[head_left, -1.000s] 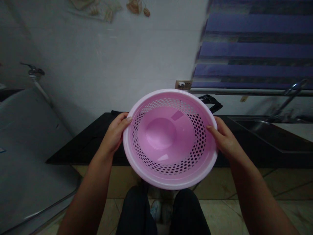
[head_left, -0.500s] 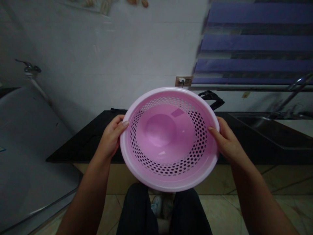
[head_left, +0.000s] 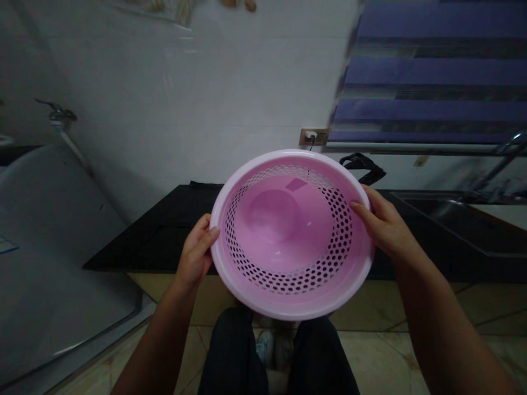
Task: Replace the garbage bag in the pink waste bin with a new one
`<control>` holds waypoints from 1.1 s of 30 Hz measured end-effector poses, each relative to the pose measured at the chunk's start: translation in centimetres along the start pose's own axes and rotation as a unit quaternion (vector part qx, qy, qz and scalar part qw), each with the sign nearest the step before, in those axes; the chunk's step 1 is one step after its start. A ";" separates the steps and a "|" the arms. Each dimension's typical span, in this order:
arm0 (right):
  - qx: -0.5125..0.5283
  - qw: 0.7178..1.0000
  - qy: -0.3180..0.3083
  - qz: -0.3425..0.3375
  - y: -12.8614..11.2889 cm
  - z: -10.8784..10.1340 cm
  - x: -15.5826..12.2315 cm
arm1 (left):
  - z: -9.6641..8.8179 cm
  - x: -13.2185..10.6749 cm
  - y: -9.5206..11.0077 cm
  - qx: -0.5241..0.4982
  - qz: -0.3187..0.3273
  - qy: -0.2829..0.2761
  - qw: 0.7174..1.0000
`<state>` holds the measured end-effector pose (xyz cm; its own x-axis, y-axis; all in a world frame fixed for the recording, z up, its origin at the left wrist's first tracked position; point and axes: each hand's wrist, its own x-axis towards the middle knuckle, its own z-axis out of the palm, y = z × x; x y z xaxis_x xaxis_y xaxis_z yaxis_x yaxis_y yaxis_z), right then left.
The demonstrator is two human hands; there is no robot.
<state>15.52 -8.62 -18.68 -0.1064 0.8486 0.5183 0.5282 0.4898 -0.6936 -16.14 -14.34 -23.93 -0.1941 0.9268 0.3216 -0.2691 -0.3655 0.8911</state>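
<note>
A round pink plastic colander (head_left: 275,219) with rows of holes around its side is held up in front of me, its open top facing my eyes. My left hand (head_left: 198,249) grips the rim on the left, thumb over the edge and fingers behind. On the opposite side my right hand (head_left: 382,222) is closed on the rim in the same way. Nothing lies inside the colander. The fingers behind the rim are mostly hidden.
Behind the colander runs a black countertop (head_left: 148,236), with a metal sink (head_left: 444,211) at the right. A black plastic bag (head_left: 366,167) lies near the wall below a socket (head_left: 313,136). A large grey appliance (head_left: 61,230) stands at left, near a wall tap (head_left: 60,114).
The colander has shifted slightly right in view and turned a little. My left hand now sits lower on the rim, my right hand slightly higher. Both keep their hold.
</note>
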 end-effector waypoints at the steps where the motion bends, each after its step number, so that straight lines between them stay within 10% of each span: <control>1: -0.004 1.000 -0.001 -0.004 -0.1 0.0 0.2 | 0.0 -0.3 -0.4 -0.007 -0.007 0.000 1.000; 20: -0.177 0.984 -0.006 0.025 -0.2 -0.5 1.4 | 1.9 -5.0 -8.6 -0.169 -0.131 0.107 0.971; 33: -0.194 0.979 0.043 0.046 1.7 -0.8 1.4 | 4.6 -5.6 -9.5 -0.309 -0.132 0.167 0.927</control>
<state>16.96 -6.79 -18.74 0.0192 0.8574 0.5143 0.8146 0.2848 -0.5053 -8.14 -15.61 -32.72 -0.2979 0.9502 -0.0913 -0.8184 -0.2050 0.5368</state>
